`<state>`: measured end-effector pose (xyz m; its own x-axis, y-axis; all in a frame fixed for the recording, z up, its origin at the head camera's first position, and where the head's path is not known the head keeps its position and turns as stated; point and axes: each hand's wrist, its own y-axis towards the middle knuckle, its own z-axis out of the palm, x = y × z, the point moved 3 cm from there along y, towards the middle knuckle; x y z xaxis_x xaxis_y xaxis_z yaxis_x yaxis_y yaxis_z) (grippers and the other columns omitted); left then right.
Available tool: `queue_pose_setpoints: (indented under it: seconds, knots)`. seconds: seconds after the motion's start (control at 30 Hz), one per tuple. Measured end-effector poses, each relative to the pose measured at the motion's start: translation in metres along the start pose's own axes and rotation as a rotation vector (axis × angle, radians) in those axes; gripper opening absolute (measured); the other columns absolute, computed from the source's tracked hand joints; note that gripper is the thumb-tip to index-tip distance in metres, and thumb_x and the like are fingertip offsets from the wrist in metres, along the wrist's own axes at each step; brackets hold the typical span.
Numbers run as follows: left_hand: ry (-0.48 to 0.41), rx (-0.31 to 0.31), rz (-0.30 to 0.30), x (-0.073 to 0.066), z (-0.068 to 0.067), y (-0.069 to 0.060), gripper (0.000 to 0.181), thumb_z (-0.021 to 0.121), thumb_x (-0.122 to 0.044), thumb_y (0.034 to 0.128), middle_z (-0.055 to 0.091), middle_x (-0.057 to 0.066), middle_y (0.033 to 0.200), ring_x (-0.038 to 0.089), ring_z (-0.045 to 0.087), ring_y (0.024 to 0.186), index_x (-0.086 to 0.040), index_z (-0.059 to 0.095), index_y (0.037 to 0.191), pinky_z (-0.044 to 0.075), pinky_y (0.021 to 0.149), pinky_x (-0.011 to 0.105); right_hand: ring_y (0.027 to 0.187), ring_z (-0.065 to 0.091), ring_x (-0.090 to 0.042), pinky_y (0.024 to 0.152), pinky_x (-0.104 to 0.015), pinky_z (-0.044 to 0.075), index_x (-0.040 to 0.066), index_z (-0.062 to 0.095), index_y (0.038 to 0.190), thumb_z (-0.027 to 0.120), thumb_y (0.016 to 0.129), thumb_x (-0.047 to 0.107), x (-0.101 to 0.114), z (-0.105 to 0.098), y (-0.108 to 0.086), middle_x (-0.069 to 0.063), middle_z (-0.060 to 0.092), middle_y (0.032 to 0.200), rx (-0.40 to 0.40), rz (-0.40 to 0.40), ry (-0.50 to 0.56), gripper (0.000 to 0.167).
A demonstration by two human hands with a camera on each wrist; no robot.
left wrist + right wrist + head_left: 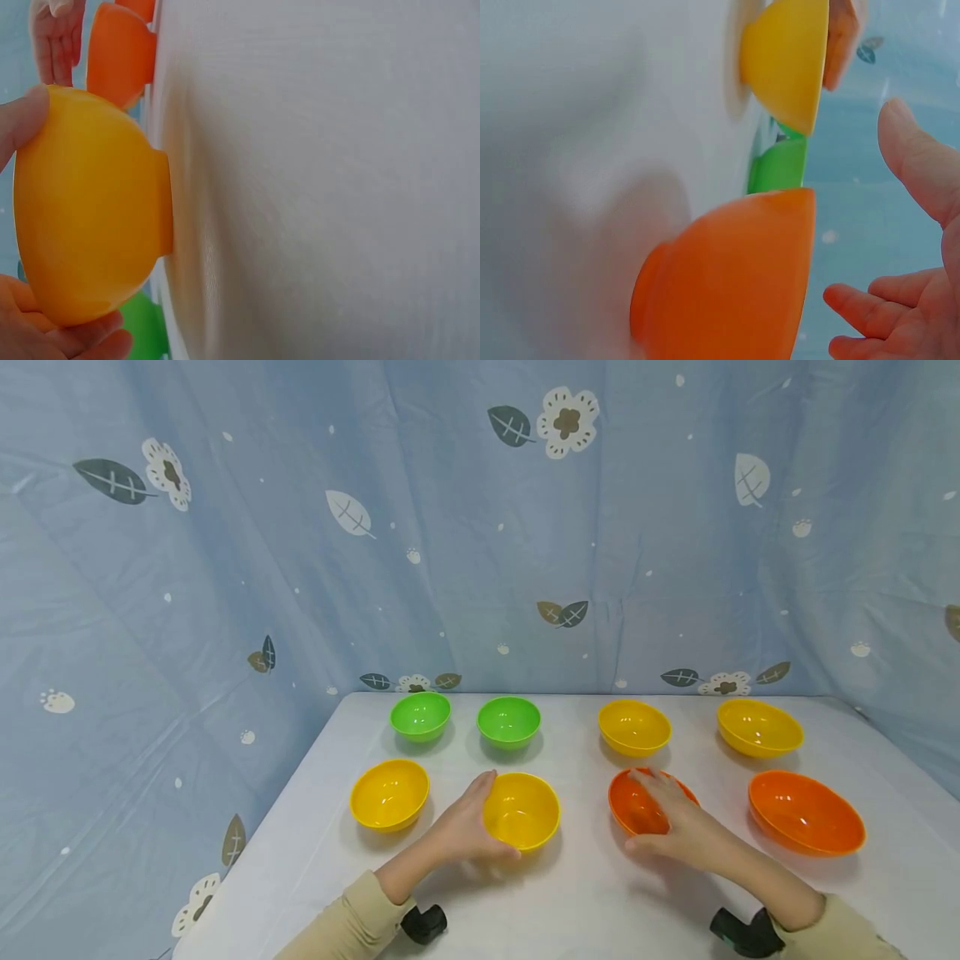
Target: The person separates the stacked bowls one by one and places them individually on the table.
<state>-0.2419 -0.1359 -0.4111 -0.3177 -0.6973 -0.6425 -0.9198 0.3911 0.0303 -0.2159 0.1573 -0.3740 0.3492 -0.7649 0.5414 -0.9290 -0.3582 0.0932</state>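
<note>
In the head view my left hand (471, 827) holds the front yellow bowl (527, 812) by its left side, the thumb along the near rim. The left wrist view shows that yellow bowl (94, 210) between thumb and fingers (56, 339), its foot at or just above the white cloth; I cannot tell which. My right hand (682, 827) hovers over a small orange bowl (628, 802), thumb and fingers spread. The right wrist view has the same orange bowl (727, 285) on the cloth, apart from the thumb (915, 154) and fingers.
Another yellow bowl (388, 795) stands left of the left hand, and a wider orange bowl (806, 814) right of the right hand. Behind them are two green bowls (420, 718) and two more yellow bowls (634, 728). A blue patterned curtain (480, 543) backs the white table.
</note>
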Motion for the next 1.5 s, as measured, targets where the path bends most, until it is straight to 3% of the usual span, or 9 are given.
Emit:
queue_pose_setpoints:
  seconds: [0.33, 0.77, 1.0, 1.3, 1.5]
  knots:
    - [-0.005, 0.002, -0.018, 0.005, -0.006, 0.0, 0.118, 0.081, -0.047, 0.0581, 0.019, 0.015, 0.15, 0.031, 0.032, 0.132, -0.002, 0.016, 0.145, 0.029, 0.106, 0.046, 0.126, 0.019, -0.055, 0.093, -0.069, 0.024, -0.004, 0.03, 0.138, 0.076, 0.069, 0.042, -0.008, -0.003, -0.005, -0.034, 0.022, 0.142, -0.011, 0.018, 0.025, 0.096]
    - [-0.004, 0.012, -0.017, 0.005, -0.011, 0.001, 0.118, 0.081, -0.046, 0.0588, 0.018, 0.019, 0.15, 0.033, 0.028, 0.134, 0.0, 0.015, 0.145, 0.026, 0.107, 0.048, 0.124, 0.018, -0.058, 0.088, -0.07, 0.029, 0.0, 0.028, 0.14, 0.075, 0.069, 0.044, -0.021, -0.007, -0.012, -0.035, 0.018, 0.142, -0.015, 0.087, 0.035, 0.096]
    - [-0.008, 0.02, -0.017, 0.007, -0.011, 0.0, 0.117, 0.081, -0.045, 0.0588, 0.018, 0.018, 0.15, 0.033, 0.028, 0.133, 0.0, 0.015, 0.145, 0.027, 0.107, 0.048, 0.123, 0.018, -0.059, 0.088, -0.071, 0.025, -0.001, 0.028, 0.14, 0.074, 0.069, 0.046, -0.028, -0.01, -0.016, -0.036, 0.017, 0.142, -0.015, 0.109, 0.029, 0.097]
    - [-0.04, 0.027, -0.016, 0.01, -0.013, -0.001, 0.118, 0.083, -0.041, 0.0585, 0.017, 0.019, 0.15, 0.035, 0.026, 0.134, 0.0, 0.014, 0.145, 0.025, 0.107, 0.05, 0.125, 0.017, -0.056, 0.085, -0.076, 0.018, -0.001, 0.029, 0.139, 0.07, 0.076, 0.044, -0.034, -0.025, -0.02, -0.036, 0.019, 0.141, -0.052, 0.13, 0.005, 0.088]
    - [-0.049, 0.036, -0.018, 0.011, -0.015, -0.002, 0.118, 0.083, -0.039, 0.0591, 0.015, 0.02, 0.15, 0.035, 0.023, 0.135, 0.0, 0.012, 0.145, 0.023, 0.108, 0.05, 0.126, 0.016, -0.056, 0.085, -0.074, 0.022, -0.001, 0.027, 0.14, 0.067, 0.078, 0.047, -0.038, -0.028, -0.021, -0.038, 0.015, 0.142, -0.043, 0.153, -0.007, 0.088]
